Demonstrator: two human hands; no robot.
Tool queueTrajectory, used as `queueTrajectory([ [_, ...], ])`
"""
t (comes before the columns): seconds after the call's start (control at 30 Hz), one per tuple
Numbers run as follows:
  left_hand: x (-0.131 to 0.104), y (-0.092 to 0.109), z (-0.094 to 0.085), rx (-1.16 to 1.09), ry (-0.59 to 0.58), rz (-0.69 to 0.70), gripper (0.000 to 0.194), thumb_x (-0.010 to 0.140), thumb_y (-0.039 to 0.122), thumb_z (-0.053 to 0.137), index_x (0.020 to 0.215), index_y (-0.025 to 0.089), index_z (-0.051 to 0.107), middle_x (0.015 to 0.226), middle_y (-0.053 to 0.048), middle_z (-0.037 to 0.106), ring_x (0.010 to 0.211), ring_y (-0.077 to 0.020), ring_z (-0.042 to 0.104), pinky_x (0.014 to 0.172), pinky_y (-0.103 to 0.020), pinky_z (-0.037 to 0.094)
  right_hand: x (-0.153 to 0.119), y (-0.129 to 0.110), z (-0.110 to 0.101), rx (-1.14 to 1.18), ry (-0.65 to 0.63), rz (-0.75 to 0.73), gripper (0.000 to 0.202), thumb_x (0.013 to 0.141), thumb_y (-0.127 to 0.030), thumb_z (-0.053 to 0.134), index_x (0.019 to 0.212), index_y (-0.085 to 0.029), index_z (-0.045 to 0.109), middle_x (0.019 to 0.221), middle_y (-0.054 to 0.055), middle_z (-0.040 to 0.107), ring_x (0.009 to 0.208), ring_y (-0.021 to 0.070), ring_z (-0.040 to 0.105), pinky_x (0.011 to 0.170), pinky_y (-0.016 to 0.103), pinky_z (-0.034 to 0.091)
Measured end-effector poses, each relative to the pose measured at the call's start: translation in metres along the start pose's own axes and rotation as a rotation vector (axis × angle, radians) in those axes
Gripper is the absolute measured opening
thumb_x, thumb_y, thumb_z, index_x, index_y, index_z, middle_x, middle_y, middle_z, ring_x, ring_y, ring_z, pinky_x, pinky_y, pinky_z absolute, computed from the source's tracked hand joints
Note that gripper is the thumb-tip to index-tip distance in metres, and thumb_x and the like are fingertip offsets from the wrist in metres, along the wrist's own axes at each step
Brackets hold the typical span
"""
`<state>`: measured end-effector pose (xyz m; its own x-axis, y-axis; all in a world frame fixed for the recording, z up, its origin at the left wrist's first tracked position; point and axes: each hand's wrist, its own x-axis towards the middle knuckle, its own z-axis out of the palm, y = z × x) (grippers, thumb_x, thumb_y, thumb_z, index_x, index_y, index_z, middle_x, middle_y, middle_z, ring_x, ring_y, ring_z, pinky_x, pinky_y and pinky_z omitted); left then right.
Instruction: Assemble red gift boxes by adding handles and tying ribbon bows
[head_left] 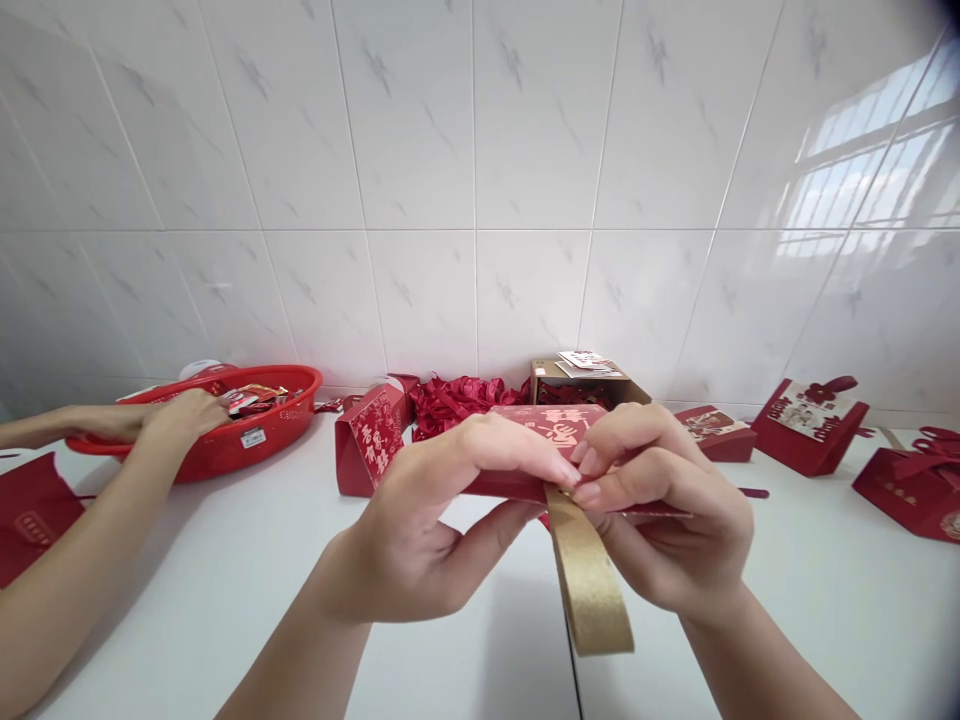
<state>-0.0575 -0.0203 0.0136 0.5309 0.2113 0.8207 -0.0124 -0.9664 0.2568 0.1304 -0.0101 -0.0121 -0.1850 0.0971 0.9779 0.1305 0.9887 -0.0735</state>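
Observation:
A red box (510, 484) with pale printed characters is held up above the table in front of me. A gold ribbon loop (589, 580) hangs down from its near edge. My left hand (450, 510) grips the box from the left, thumb below and forefinger on top, its fingertip at the ribbon's upper end. From the right, my right hand (660, 500) pinches the same edge, thumb and fingers at the ribbon's root. The fingertips of both hands almost meet there. My fingers cover part of the box.
Another person's hands (184, 415) reach into a red basket (300, 425) of small packets at left. Behind my hands are a red box (367, 440), red ribbons (465, 400) and a cardboard box (637, 393). Finished-looking red boxes (810, 425) stand at right on the white table (810, 610).

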Motion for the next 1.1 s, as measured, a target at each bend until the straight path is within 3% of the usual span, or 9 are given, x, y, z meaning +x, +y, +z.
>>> queueTrajectory([
  [0.27,0.000,-0.003,0.006,0.071,0.113,0.021,0.034,0.081,-0.003,0.057,0.107,0.019,0.054,0.091,-0.003,0.064,0.091,-0.0155,0.065,0.080,-0.026,0.060,-0.001,-0.001,-0.001,0.033,0.023,0.022,0.019,0.075,-0.001,0.063,0.080,-0.019,0.060,0.082,0.001,0.054,0.074,0.0135,0.055,0.066,0.032,0.046],
  [0.43,-0.002,-0.007,0.010,0.110,0.193,-0.097,0.030,0.083,0.003,0.057,0.107,0.022,0.052,0.093,-0.001,0.064,0.086,-0.0113,0.067,0.071,-0.016,0.059,-0.004,0.000,0.007,0.200,0.085,0.298,0.015,0.076,-0.007,0.066,0.080,-0.021,0.063,0.086,0.001,0.054,0.079,0.0136,0.055,0.068,0.029,0.046],
  [0.6,-0.002,-0.012,0.007,0.133,0.168,-0.227,0.029,0.086,0.007,0.054,0.109,0.024,0.050,0.093,0.000,0.063,0.083,-0.0098,0.064,0.066,-0.015,0.056,-0.005,0.004,0.016,0.362,0.130,0.589,0.013,0.076,-0.012,0.068,0.069,-0.020,0.060,0.083,-0.001,0.052,0.073,0.0112,0.053,0.065,0.026,0.043],
  [0.87,0.000,-0.025,0.008,0.234,0.183,-0.419,0.024,0.086,0.012,0.056,0.107,0.023,0.052,0.086,0.001,0.059,0.084,-0.0121,0.060,0.076,-0.022,0.051,-0.006,0.015,0.027,0.467,0.205,0.836,0.018,0.070,-0.024,0.074,0.068,-0.019,0.057,0.082,0.001,0.055,0.077,0.0143,0.056,0.065,0.027,0.047],
  [1.1,0.002,-0.030,0.008,0.198,0.163,-0.572,0.019,0.087,0.015,0.055,0.105,0.021,0.053,0.090,-0.001,0.060,0.088,-0.0140,0.059,0.076,-0.024,0.049,-0.009,0.018,0.032,0.510,0.242,0.987,0.023,0.068,-0.029,0.077,0.068,-0.019,0.057,0.072,-0.001,0.061,0.065,0.0124,0.058,0.059,0.025,0.048],
])
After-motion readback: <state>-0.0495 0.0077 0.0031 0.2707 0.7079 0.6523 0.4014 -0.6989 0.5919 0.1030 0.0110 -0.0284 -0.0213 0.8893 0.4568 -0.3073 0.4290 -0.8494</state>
